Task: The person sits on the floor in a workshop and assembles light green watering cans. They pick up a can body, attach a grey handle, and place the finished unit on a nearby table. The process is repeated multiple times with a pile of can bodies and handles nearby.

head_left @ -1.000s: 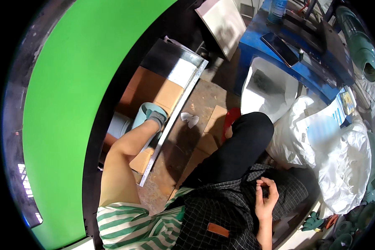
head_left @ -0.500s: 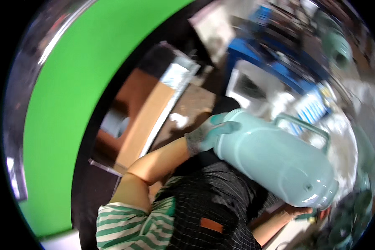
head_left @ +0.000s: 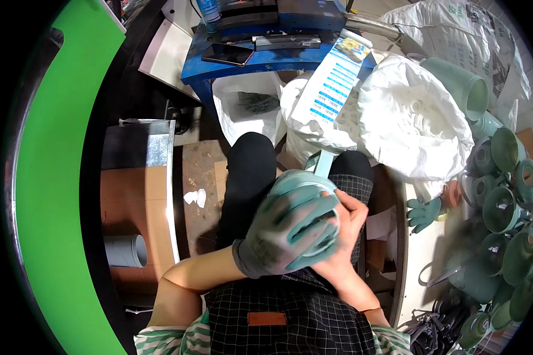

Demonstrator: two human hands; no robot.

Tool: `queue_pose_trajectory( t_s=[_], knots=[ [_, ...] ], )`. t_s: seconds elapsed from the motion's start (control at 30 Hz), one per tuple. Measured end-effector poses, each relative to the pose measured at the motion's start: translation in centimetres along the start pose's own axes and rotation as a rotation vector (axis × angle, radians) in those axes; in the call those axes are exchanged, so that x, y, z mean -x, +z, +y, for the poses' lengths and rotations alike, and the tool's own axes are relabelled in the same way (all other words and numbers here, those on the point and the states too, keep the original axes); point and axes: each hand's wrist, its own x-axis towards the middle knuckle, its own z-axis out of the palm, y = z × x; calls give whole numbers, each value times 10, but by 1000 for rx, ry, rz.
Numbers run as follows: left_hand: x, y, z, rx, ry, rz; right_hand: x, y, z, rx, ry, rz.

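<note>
A pale green thermos jug [head_left: 299, 179] stands end-on between my knees, its handle [head_left: 321, 163] pointing away from me. My left hand [head_left: 284, 231], in a grey and green work glove, lies over the upper end with its fingers curled round it. Bare, my right hand [head_left: 344, 236] wraps the jug's right side just below the gloved fingers. Both hands hide most of the jug's top, and its lower body is out of sight.
Several green jug parts [head_left: 500, 210] crowd the white bench at right, beside a loose green glove [head_left: 423, 214]. White sacks [head_left: 414, 118] of small parts stand ahead, near a blue table [head_left: 266, 65] with a phone [head_left: 227, 54]. An open cardboard box [head_left: 139, 207] is at left.
The jug has swung from lying slantwise at the right to standing between my knees. My left hand has moved onto its top end, and my right hand has come up beside it.
</note>
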Motion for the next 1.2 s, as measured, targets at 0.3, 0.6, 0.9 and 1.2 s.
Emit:
queue_pose_trajectory(
  t_s=[0.3, 0.6, 0.9, 1.2],
  knots=[
    [37, -10, 2, -208, -152, -198, -9, 37, -6, -110, -64, -58],
    [33, -21, -28, 105, -94, -296, -36, 25, 15, -293, -100, -283],
    [31, -39, -98, -165, -174, 10, -107, 87, 13, -441, -198, -155],
    [-7, -34, -108, -98, -79, 104, -135, 75, 16, -298, -413, -27]
  ],
)
